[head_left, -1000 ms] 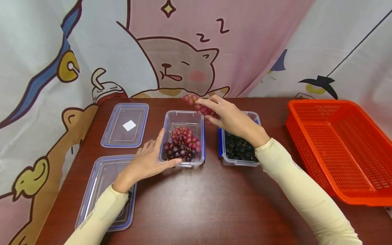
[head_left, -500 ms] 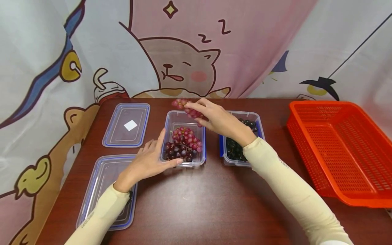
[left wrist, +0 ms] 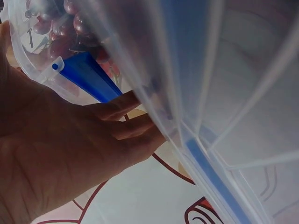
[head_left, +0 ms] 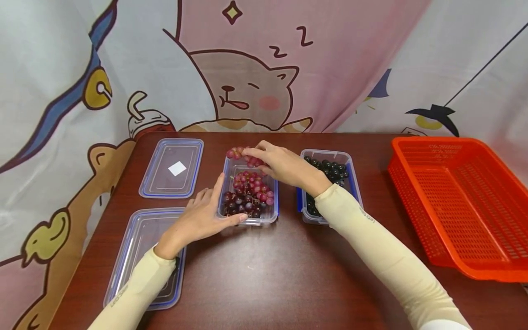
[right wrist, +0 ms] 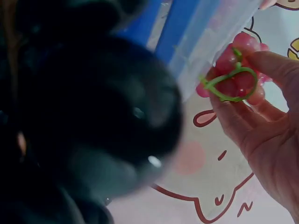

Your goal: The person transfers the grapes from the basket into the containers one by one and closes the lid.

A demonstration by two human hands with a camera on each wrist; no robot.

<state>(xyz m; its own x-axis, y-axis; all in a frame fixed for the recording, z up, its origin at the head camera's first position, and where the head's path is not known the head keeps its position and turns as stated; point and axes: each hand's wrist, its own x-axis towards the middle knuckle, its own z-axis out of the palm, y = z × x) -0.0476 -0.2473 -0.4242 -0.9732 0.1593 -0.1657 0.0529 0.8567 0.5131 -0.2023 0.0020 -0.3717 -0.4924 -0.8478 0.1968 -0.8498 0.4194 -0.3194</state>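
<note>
My right hand [head_left: 284,165] pinches a bunch of pink-red grapes [head_left: 237,152] over the far end of a clear container [head_left: 275,192]. In the right wrist view, the bunch's curled green stem [right wrist: 243,70] shows between thumb and fingers. Inside that container lie pink grapes [head_left: 252,181] and dark purple grapes [head_left: 243,204]. My left hand [head_left: 202,211] rests against the container's left side and near edge with extended fingers and thumb. In the left wrist view, its fingers are beside a blue latch [left wrist: 88,77]; some fingertips are hidden behind the clear wall.
A second clear container [head_left: 355,183] with black grapes [head_left: 330,168] stands to the right, partly under my right forearm. Two clear blue-edged lids, a small one [head_left: 171,156] and a larger one [head_left: 144,233], lie at left. A red basket [head_left: 437,229] stands far right.
My right hand has moved left and lower with the grape bunch, from between the containers to above the left one. My left hand has stayed against the container.
</note>
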